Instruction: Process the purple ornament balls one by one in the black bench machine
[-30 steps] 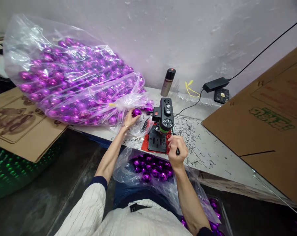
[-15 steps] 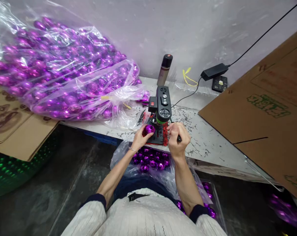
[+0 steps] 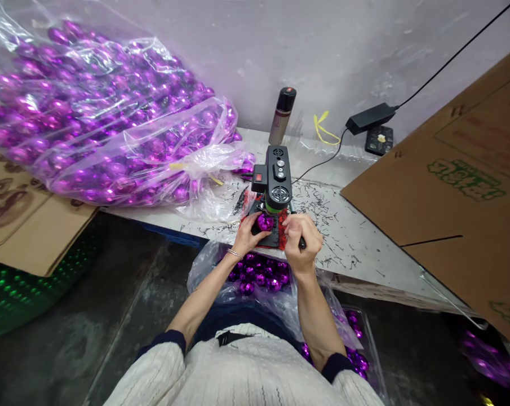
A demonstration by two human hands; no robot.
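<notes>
A shiny purple faceted ball (image 3: 265, 221) is held between the thumb and fingers of my left hand (image 3: 247, 237), low at the front of a small black drill press (image 3: 278, 177). Its head hangs just behind and above the ball. My right hand (image 3: 304, 239) is closed around the press's lever handle (image 3: 302, 243), right of the base. The black base plate (image 3: 272, 241) sits on a red mat (image 3: 283, 228). Below the table edge, an open plastic bag (image 3: 204, 269) at my lap holds several purple balls (image 3: 261, 277). The drill tip is hidden.
A big clear bag of purple balls (image 3: 123, 124) fills the left. Behind the press stands a spray can (image 3: 282, 115). A power adapter (image 3: 372, 118) with cable lies back right. A cardboard box (image 3: 457, 186) leans in at right. Black shavings (image 3: 335, 237) litter the white table (image 3: 373, 262).
My left hand has shifted the purple ball slightly right, under the press head. My right hand stays on the lever, a little further left in view.
</notes>
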